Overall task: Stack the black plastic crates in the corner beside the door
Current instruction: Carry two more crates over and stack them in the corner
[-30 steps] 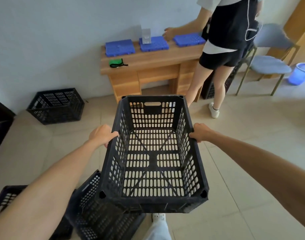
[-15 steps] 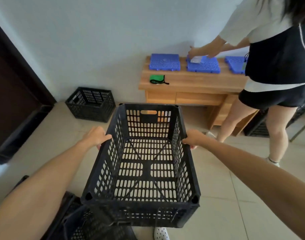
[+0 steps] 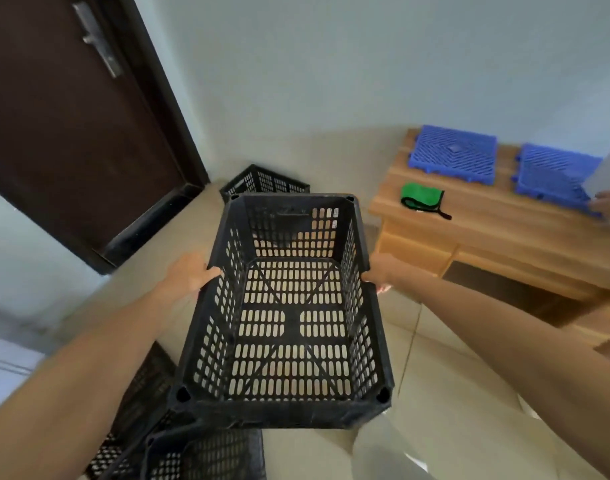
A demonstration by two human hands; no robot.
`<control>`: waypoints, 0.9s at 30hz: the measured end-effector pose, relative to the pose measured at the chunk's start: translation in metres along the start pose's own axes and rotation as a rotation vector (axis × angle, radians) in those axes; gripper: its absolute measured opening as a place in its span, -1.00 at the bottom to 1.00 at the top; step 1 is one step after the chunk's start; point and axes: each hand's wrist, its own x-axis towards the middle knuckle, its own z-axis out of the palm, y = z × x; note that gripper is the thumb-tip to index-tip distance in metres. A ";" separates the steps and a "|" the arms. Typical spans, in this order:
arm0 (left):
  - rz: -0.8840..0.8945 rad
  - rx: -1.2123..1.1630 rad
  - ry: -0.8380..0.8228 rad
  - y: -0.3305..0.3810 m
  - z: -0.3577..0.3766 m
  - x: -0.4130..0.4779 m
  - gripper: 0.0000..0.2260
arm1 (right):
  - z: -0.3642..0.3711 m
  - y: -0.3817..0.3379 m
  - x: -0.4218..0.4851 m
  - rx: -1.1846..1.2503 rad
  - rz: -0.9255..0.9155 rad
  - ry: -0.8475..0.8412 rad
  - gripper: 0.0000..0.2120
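I hold a black slotted plastic crate (image 3: 289, 410) in the air in front of me, open side up. My left hand (image 3: 192, 273) grips its left wall and my right hand (image 3: 383, 270) grips its right wall. Beyond its far rim a second black crate (image 3: 262, 180) sits on the floor in the corner, right of the dark brown door (image 3: 71, 126). More black crates (image 3: 179, 448) lie on the floor below my left arm, partly hidden by the held crate.
A wooden desk (image 3: 487, 233) stands against the wall at right, carrying blue slotted tiles (image 3: 454, 152) and a green pouch (image 3: 421, 198). Another person's hand (image 3: 608, 204) reaches in at the right edge. Beige tiled floor lies between me and the corner.
My view has swung left toward the door and corner, with the held crate carried along. The floor crate now sits right behind the held crate's far rim. The other person has left view except a hand.
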 end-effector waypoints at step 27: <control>-0.315 -0.141 -0.048 -0.008 -0.148 0.402 -0.76 | -0.225 -0.241 0.462 -0.035 -0.083 -0.228 -0.84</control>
